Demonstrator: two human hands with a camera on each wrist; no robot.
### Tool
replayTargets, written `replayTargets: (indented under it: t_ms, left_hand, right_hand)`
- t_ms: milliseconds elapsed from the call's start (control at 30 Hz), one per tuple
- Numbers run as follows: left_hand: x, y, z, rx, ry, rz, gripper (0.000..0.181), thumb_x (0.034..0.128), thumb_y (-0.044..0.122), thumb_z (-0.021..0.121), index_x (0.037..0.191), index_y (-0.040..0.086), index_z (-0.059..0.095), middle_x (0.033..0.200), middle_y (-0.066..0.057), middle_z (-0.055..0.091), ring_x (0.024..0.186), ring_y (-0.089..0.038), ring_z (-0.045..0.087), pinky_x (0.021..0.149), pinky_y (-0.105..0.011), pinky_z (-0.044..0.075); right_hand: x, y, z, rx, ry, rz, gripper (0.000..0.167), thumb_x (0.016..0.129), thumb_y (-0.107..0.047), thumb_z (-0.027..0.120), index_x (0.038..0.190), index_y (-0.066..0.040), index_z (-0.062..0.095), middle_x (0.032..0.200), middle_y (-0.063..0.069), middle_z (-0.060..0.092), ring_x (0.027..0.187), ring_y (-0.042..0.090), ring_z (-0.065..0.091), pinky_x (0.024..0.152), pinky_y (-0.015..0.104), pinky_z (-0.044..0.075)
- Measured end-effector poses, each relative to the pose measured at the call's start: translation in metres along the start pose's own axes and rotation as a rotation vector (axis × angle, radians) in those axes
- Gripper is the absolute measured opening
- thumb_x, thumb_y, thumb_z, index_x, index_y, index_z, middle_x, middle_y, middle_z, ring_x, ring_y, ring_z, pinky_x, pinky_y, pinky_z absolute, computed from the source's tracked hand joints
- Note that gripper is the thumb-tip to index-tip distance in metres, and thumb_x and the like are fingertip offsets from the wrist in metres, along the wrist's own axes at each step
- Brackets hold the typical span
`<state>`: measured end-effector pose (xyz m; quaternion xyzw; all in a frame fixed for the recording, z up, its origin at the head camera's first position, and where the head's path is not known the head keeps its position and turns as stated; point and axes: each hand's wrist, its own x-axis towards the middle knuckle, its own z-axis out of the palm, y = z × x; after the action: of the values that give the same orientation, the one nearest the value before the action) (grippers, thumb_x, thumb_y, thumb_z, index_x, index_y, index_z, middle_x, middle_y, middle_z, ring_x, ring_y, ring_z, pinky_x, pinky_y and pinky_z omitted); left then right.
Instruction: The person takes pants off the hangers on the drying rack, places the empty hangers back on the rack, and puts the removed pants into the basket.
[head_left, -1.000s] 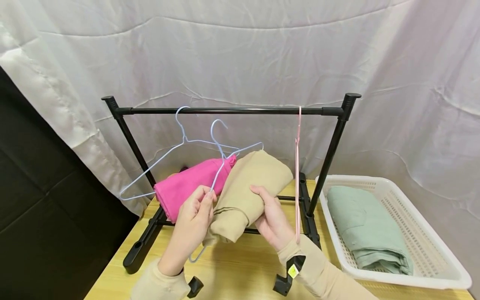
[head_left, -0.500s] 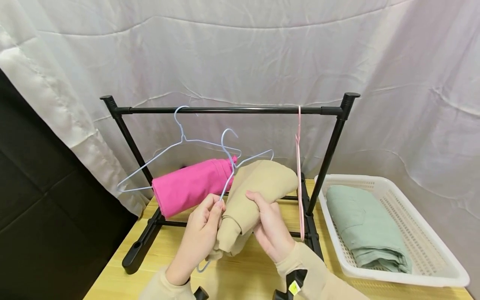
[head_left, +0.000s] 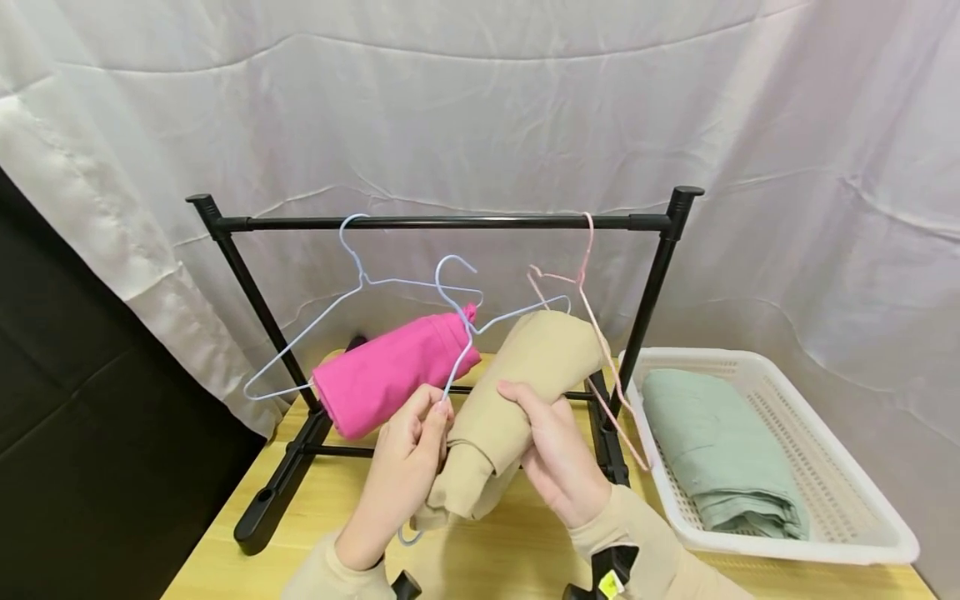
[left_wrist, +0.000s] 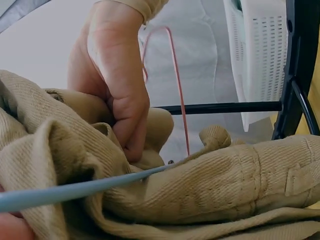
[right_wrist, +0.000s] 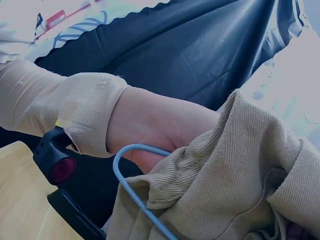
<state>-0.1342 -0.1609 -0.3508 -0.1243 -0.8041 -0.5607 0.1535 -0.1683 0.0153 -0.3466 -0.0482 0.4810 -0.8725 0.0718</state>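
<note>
My left hand [head_left: 408, 454] pinches the left arm of a light blue wire hanger [head_left: 453, 292], whose hook points up below the rack's bar. Folded khaki trousers [head_left: 517, 400] lie through this hanger, with its far corner showing above them. My right hand [head_left: 558, 446] grips the trousers from the right, thumb on top and fingers underneath. In the left wrist view the right hand's curled fingers [left_wrist: 130, 125] press into the cloth beside the hanger wire [left_wrist: 85, 190]. The right wrist view shows the hanger's rounded end [right_wrist: 135, 150] outside the trousers, by the left hand.
A black rack [head_left: 450, 222] stands on the wooden table [head_left: 510, 558]. From its bar hang a blue hanger [head_left: 300, 321] bearing a folded pink garment [head_left: 390, 371] and a bare pink hanger [head_left: 600, 333]. At right, a white basket [head_left: 862, 500] holds a folded green garment [head_left: 720, 450].
Both hands have moved slightly down and right with the blue hanger and khaki trousers. The pink hanger, edge-on before, has turned and swung with its lower end to the right.
</note>
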Motion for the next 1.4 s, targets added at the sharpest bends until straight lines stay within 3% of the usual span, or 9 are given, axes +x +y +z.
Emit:
replayTargets:
  t_ms: [533,767,1167,1400]
  left_hand:
    - [0.002,-0.012,-0.006,0.028,0.048,-0.065,0.02,0.1143,0.022,0.053,0.098,0.013,0.062,0.058,0.002,0.046,0.052,-0.007,0.045,0.052,-0.023,0.039]
    - [0.003,-0.015,-0.013,0.038,0.074,-0.066,0.021,0.1143,0.021,0.053,0.098,0.011,0.061,0.056,0.003,0.045,0.052,-0.006,0.044,0.052,-0.023,0.038]
    - [0.001,-0.018,-0.018,0.013,0.099,-0.095,0.021,0.1143,0.019,0.052,0.099,0.009,0.06,0.059,0.002,0.045,0.053,-0.006,0.043,0.05,-0.023,0.037]
    - [-0.002,-0.021,-0.021,0.063,0.135,-0.094,0.021,0.114,0.02,0.053,0.098,0.011,0.062,0.061,0.001,0.05,0.055,-0.009,0.05,0.059,-0.025,0.044]
  right_hand:
    - [-0.003,-0.021,0.004,-0.08,-0.028,0.044,0.029,0.106,-0.015,0.06,0.132,-0.007,0.05,0.112,0.0,0.067,0.099,0.014,0.073,0.09,0.031,0.062]
    - [-0.002,-0.026,0.005,-0.053,-0.049,0.005,0.03,0.107,-0.01,0.059,0.135,-0.006,0.048,0.118,0.001,0.065,0.104,0.014,0.073,0.097,0.03,0.061]
    - [-0.002,-0.037,0.009,-0.057,-0.049,0.008,0.033,0.107,-0.009,0.06,0.136,-0.009,0.046,0.119,0.002,0.066,0.106,0.015,0.075,0.097,0.031,0.062]
    - [-0.002,-0.04,0.01,-0.047,-0.058,0.004,0.032,0.107,-0.008,0.06,0.135,-0.01,0.046,0.115,0.002,0.068,0.104,0.015,0.076,0.097,0.034,0.063]
